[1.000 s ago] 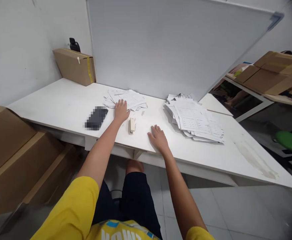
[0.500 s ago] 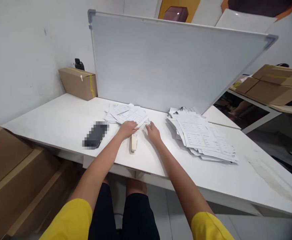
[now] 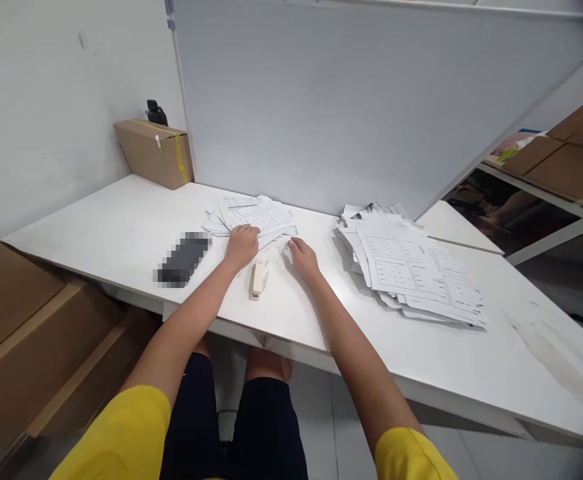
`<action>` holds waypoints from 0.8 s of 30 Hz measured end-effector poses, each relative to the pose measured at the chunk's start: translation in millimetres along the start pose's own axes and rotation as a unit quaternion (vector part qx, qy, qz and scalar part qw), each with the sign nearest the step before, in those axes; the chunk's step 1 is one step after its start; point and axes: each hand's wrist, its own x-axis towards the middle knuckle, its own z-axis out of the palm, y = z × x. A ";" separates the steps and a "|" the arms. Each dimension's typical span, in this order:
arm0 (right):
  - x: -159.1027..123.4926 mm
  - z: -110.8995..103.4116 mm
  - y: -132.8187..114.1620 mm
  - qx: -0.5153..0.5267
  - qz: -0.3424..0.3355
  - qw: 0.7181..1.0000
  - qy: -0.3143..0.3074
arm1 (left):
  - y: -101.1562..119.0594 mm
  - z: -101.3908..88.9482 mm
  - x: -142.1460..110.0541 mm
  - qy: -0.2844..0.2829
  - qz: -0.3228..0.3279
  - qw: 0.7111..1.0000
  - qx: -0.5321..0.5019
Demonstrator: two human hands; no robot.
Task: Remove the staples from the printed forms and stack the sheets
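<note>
Cream stapler (image 3: pixel 258 279) nearest me on white table (image 3: pixel 291 313), long axis running roughly away from me, closer to my left hand than my right. My left hand (image 3: pixel 242 245), palm down, touches near edge of small paper pile (image 3: pixel 256 212); can't tell if fingers pinch sheet. My right hand (image 3: pixel 303 259), fingers curled, apart from stapler; grip unclear. Larger paper stack (image 3: pixel 401 263) off to right.

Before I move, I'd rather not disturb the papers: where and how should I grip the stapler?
Probably across the middle of the stapler, with the right hand from above and the right, fingers on its long sides: its narrow body points roughly toward you, and the papers lie beyond it.
</note>
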 end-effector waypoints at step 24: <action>19.5 -2.4 19.1 0.363 0.094 0.912 0.166 | 4.3 -1.5 0.4 -0.089 0.121 0.985 -0.088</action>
